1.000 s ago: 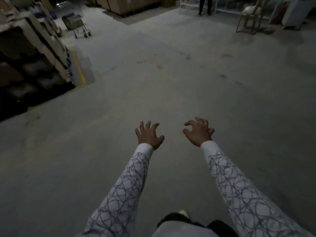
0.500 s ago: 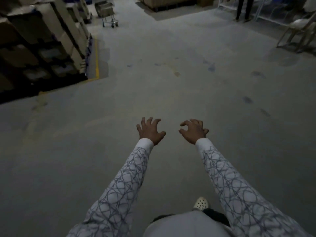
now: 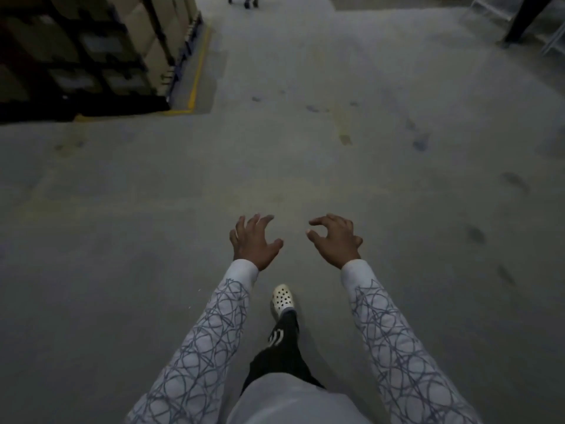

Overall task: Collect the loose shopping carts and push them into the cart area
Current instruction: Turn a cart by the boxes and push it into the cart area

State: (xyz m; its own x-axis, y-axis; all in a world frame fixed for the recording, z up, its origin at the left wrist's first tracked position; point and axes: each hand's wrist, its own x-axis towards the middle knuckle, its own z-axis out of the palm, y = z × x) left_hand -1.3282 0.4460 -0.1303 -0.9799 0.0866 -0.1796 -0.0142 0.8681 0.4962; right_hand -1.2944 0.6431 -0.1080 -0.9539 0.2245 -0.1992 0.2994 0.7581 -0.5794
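Note:
Only the wheels and lower frame of a shopping cart (image 3: 246, 0) show at the top edge, far ahead on the grey concrete floor. My left hand (image 3: 253, 241) and my right hand (image 3: 334, 240) are stretched out in front of me at mid-frame, palms down, fingers spread and curled, holding nothing. Both are far from the cart. Patterned white sleeves cover my arms. My foot in a white clog (image 3: 282, 299) steps forward between them.
Racking stacked with cardboard boxes (image 3: 101, 47) fills the upper left, edged by a yellow floor line (image 3: 198, 65). A dark leg of a person or furniture (image 3: 526, 16) and a white metal frame (image 3: 553, 38) stand at the upper right. Open floor lies ahead.
The view has swung left and tipped down as I walk: the cart slid from upper left to the top edge and the racking came nearer. My hands stay open and empty.

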